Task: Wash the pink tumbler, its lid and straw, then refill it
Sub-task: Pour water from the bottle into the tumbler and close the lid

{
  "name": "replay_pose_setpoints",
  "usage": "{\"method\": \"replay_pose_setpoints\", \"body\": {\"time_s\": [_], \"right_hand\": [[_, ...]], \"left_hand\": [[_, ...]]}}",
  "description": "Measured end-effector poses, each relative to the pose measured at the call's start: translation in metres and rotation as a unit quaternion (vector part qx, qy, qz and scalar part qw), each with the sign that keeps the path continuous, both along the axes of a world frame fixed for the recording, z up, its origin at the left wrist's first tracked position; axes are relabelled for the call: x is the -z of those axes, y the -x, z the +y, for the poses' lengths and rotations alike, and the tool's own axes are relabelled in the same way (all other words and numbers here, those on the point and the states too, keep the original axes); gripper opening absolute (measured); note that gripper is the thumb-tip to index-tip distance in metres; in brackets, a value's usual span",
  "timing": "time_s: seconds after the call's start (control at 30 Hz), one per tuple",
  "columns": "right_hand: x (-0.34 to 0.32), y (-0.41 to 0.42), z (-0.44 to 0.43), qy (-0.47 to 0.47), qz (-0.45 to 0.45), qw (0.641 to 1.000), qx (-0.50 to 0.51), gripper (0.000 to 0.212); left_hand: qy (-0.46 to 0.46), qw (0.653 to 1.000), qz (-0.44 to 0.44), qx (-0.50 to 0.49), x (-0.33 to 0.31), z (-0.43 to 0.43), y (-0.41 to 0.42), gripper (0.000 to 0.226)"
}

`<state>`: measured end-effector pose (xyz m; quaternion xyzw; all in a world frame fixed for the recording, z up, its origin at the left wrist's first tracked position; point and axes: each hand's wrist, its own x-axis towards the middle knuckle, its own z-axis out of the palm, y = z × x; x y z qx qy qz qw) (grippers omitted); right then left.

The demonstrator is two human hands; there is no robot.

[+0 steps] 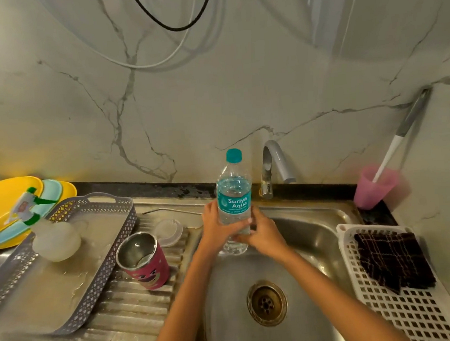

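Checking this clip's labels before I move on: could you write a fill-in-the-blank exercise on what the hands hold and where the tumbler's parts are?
1. The left hand and right hand both grip the water ____, whose teal cap is on.
2. The pink tumbler stands on the draining board with its lid ____.
3. The dark cloth lies in the ____ basket beside the sink.
Missing words: bottle; off; white.

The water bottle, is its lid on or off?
On: the blue-green cap sits on top of the water bottle, which the left hand and right hand hold upright.
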<state>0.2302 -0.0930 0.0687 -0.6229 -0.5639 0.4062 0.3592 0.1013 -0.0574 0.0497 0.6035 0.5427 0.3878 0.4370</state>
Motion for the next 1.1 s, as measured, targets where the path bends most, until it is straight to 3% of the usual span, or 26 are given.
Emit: {"method": "replay_pose_setpoints", "body": {"time_s": [0.1,0.3,0.6,0.9,1.1], "right_hand": [[-0.001,0.000,0.044,-0.032,-0.017,0.999,0.022,0.071],[0.008,-0.004,0.113,-0.084,0.002,0.994,0.068,0.065],[0.033,-0.004,0.156,-0.101,0.003,0.989,0.105,0.071],[0.032,-0.002,0.145,-0.100,-0.038,0.989,0.100,0.061],[0.026,0.003,0.124,-0.066,-0.071,0.988,0.120,0.070]], "left_hand": [[-0.030,0.999,0.036,-0.004,-0.013,0.043,-0.006,0.095],[-0.025,0.999,0.003,-0.024,-0.022,0.105,-0.015,0.081],[-0.011,0.999,-0.039,0.016,-0.017,0.145,-0.024,0.090],[0.014,0.999,-0.017,-0.045,0.003,0.115,-0.015,0.094],[-0.014,0.996,-0.039,-0.073,0.014,0.036,0.005,0.060]]}}
